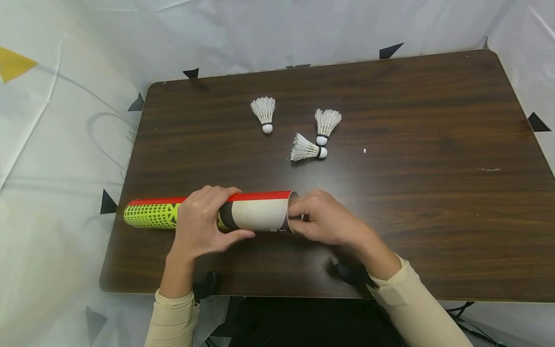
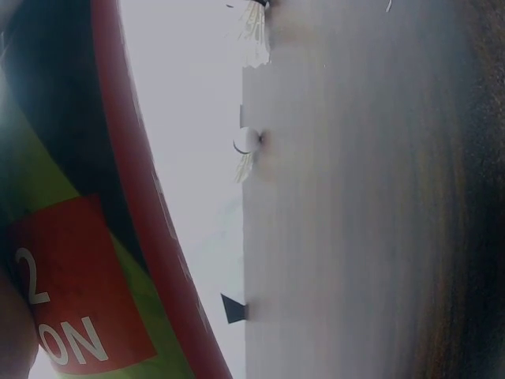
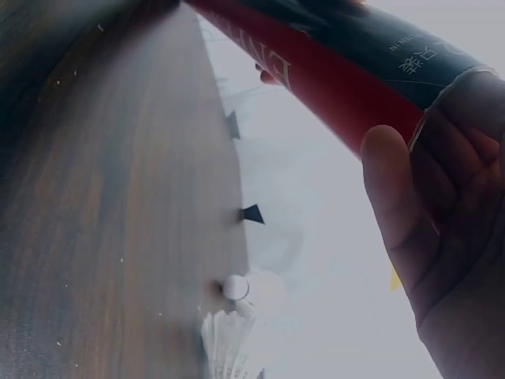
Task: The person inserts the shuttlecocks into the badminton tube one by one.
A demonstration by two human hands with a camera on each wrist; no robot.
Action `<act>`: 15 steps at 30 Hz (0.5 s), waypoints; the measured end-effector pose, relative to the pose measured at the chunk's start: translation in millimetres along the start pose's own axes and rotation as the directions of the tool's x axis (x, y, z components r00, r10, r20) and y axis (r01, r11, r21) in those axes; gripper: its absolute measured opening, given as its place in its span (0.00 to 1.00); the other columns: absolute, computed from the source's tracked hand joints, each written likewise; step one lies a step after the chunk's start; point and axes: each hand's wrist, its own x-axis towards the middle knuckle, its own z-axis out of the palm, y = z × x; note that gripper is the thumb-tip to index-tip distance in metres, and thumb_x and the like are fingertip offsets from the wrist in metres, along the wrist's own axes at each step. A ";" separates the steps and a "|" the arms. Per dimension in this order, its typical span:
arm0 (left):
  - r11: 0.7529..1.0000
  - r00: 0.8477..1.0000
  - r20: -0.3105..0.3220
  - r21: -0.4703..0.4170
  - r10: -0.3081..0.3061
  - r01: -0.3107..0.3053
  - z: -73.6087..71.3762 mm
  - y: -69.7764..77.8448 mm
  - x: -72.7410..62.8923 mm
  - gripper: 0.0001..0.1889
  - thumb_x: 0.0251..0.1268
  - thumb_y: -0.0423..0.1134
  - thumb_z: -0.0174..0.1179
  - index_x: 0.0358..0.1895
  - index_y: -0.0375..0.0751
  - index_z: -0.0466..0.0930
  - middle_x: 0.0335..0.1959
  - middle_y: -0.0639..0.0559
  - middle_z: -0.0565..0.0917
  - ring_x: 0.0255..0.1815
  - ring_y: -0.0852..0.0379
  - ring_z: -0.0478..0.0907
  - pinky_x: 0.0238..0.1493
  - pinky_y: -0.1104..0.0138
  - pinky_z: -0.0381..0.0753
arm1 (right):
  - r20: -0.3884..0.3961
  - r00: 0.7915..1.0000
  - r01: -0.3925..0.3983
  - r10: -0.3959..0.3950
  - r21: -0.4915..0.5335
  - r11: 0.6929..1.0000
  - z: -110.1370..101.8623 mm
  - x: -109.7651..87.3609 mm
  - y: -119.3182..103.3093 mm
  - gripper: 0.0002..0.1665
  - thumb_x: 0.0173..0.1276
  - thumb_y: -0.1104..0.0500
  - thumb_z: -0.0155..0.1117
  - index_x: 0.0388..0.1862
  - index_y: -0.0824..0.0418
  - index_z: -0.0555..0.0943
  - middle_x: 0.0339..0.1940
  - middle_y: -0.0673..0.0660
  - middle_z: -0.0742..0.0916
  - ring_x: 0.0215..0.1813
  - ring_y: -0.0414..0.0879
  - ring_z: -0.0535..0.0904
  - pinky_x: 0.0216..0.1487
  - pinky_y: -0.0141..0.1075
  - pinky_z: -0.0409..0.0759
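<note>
A long shuttlecock tube (image 1: 262, 214), printed in red, black, white and yellow-green, lies sideways near the table's front edge. My left hand (image 1: 199, 221) grips it around the middle, fingers over the top and thumb along the near side. At the right end, fingers of my right hand (image 1: 329, 217) reach inside the tube's mouth. The right wrist view shows one digit (image 3: 387, 170) by the rim and other fingers within; what they touch inside is hidden. Beyond the tube lie three white feather shuttlecocks: one (image 1: 263, 113) apart at left, and two (image 1: 327, 123) (image 1: 307, 148) with corks close together.
The dark wood-grain table (image 1: 433, 217) extends to the right of the hands. A small white scrap (image 1: 364, 151) lies right of the shuttlecocks. White sheeting (image 1: 277, 33) hangs behind the table, and black cables (image 1: 464, 313) run below its front right edge.
</note>
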 end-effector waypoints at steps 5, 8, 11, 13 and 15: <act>1.000 1.000 0.006 0.007 -0.003 0.003 -0.8 0.0 0.6 0.41 0.36 0.74 0.67 0.49 0.47 0.82 0.37 0.53 0.85 0.35 0.53 0.79 0.36 0.57 0.78 | 0.007 1.000 0.008 -0.008 0.016 1.000 -2.4 -1.9 -1.3 0.16 0.59 0.69 0.65 0.18 0.53 0.74 0.18 0.42 0.71 0.21 0.33 0.62 0.23 0.30 0.63; 1.000 1.000 0.005 0.010 -0.004 0.004 -1.3 0.0 0.6 0.41 0.34 0.73 0.68 0.49 0.47 0.82 0.37 0.53 0.85 0.35 0.53 0.79 0.37 0.57 0.78 | 0.000 1.000 0.020 -0.020 0.039 0.999 -7.4 -3.6 -2.4 0.12 0.61 0.68 0.66 0.23 0.53 0.80 0.22 0.42 0.77 0.23 0.32 0.68 0.25 0.28 0.70; 1.000 1.000 0.004 0.008 -0.006 0.006 -1.2 -0.2 0.0 0.41 0.31 0.70 0.72 0.49 0.47 0.82 0.37 0.53 0.85 0.35 0.53 0.79 0.37 0.56 0.79 | 0.003 1.000 -0.001 0.001 0.111 0.994 -17.0 -5.9 -3.2 0.06 0.62 0.65 0.69 0.34 0.54 0.87 0.30 0.42 0.85 0.27 0.33 0.76 0.29 0.29 0.77; 1.000 1.000 0.011 0.007 -0.009 0.009 -1.2 0.0 -0.2 0.40 0.30 0.70 0.72 0.50 0.47 0.82 0.38 0.53 0.85 0.36 0.53 0.79 0.37 0.57 0.78 | -0.010 1.000 -0.026 0.028 0.165 0.986 -25.5 -7.9 -3.3 0.10 0.61 0.65 0.71 0.41 0.56 0.89 0.35 0.43 0.88 0.30 0.34 0.80 0.30 0.31 0.80; 1.000 1.000 0.015 0.007 -0.007 0.007 -1.2 0.0 -0.6 0.40 0.31 0.70 0.72 0.50 0.47 0.82 0.38 0.53 0.85 0.36 0.54 0.79 0.37 0.57 0.78 | -0.050 0.997 -0.043 0.054 0.200 0.979 -34.0 -9.3 -2.3 0.11 0.60 0.66 0.73 0.42 0.57 0.89 0.37 0.44 0.89 0.32 0.37 0.82 0.32 0.33 0.81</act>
